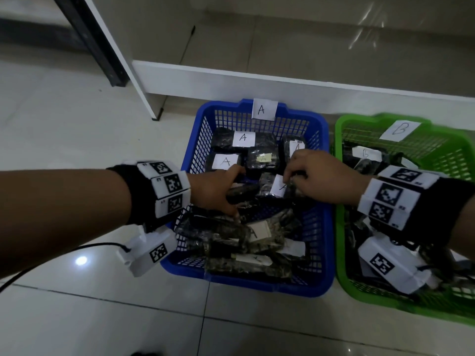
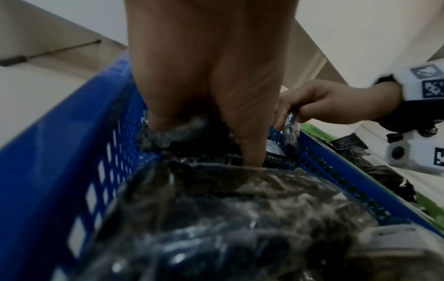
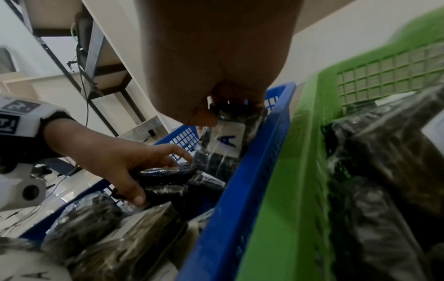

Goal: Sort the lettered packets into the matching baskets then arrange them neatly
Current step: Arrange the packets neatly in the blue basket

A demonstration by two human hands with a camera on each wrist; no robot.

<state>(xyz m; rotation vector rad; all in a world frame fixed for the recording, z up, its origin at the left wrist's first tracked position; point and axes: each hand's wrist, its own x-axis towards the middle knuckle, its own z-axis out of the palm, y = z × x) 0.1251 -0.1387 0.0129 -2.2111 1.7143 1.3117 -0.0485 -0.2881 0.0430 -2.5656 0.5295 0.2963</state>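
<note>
Baskets first: blue basket (image 1: pixel 325 227) tagged A sits on the floor tiles, touching or nearly touching the green basket (image 1: pixel 341 253) tagged B on its right. Sorting looks pretty much done to me, since every label I can read in the blue one says A and the one readable in the green says B, so I'd call this the tidy-up step. Far half of the blue basket already has a few packets lying flat with labels up, while the near half is a loose pile (image 1: pixel 239 242) of dark plastic-wrapped packets lying every which way, some labels face down or hidden. Both hands are working in the middle of the blue basket. Left hand (image 1: pixel 216 188) has its fingers and thumb curled round a dark packet (image 1: pixel 243 192), label not visible from any view, so can't say which letter it carries. Right hand (image 1: pixel 318 178) pinches the top edge of an A packet (image 3: pixel 225 142) between thumb and fingers, holding it upright close against the basket's right wall; the right wrist view shows the A clearly. My guess for the next move: lay that A packet flat, label up, next to the neat ones at the far side, then do the same with the left one once its label is checked. After that the near pile needs the same treatment, and the green basket's contents look just as jumbled.
</note>
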